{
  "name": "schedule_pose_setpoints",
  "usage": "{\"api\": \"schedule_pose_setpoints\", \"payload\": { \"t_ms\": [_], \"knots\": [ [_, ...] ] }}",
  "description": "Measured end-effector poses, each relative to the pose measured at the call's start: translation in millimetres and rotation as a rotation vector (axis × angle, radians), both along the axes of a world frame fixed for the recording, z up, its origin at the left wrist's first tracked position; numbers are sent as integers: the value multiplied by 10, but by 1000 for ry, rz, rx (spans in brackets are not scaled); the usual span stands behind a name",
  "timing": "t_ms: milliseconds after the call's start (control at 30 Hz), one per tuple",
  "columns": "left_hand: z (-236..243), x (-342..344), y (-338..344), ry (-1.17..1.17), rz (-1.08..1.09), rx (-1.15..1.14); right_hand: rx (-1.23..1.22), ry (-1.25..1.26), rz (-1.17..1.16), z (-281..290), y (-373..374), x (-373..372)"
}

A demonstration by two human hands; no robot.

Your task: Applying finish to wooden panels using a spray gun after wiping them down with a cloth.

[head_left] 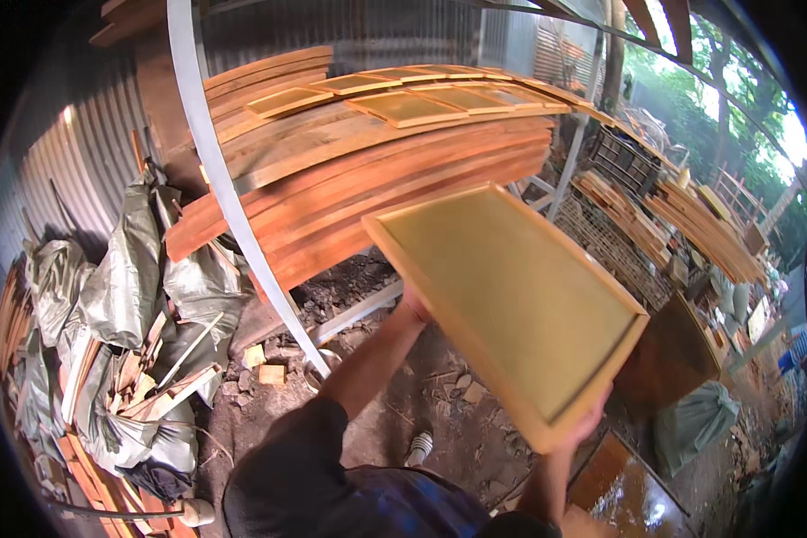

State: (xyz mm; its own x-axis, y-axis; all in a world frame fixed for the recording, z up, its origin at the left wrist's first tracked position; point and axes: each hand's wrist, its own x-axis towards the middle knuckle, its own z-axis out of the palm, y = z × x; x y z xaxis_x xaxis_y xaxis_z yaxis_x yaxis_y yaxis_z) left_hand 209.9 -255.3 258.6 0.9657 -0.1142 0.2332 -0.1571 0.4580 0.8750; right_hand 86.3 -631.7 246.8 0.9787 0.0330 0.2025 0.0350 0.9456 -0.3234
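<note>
I hold up a rectangular wooden frame with a yellow panel [511,300] in the middle of the view, tilted with its far corner raised. My left hand [412,308] grips its left edge from underneath. My right hand [586,423] grips its near lower corner. Behind it a tall stack of long reddish wooden planks [368,188] carries several similar yellow-panelled frames [403,106] lying flat on top.
A white curved pole [233,215] stands left of the planks. Grey sacks and wood scraps [134,296] pile up at the left by a corrugated metal wall [81,143]. Dirt ground with rubble [439,394] lies below. More wood stacks [690,224] and crates sit at the right.
</note>
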Motion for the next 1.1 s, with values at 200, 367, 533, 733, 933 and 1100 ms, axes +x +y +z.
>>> {"api": "schedule_pose_setpoints", "payload": {
  "t_ms": [200, 367, 533, 733, 933, 1100],
  "knots": [
    [-27, 289, 697, -35, 141, -56, 116, -89, 587, 303, 1703, 1208],
    [299, 750, 1554, -59, 273, -124, 249, -7, 776, 554, 2781, 1720],
    [467, 902, 2349, -96, 375, -204, 345, -325, 858, 889, 3695, 2262],
    [709, 1290, 3178, -142, 436, -308, -13, -211, 616, 1023, 4940, 2949],
    [968, 1556, 3886, -202, 464, -404, 120, -50, 635, 1509, 5722, 3254],
    [1226, 1858, 4319, -215, 485, -472, -64, -149, 536, 1963, 6330, 3643]
  ]
}}
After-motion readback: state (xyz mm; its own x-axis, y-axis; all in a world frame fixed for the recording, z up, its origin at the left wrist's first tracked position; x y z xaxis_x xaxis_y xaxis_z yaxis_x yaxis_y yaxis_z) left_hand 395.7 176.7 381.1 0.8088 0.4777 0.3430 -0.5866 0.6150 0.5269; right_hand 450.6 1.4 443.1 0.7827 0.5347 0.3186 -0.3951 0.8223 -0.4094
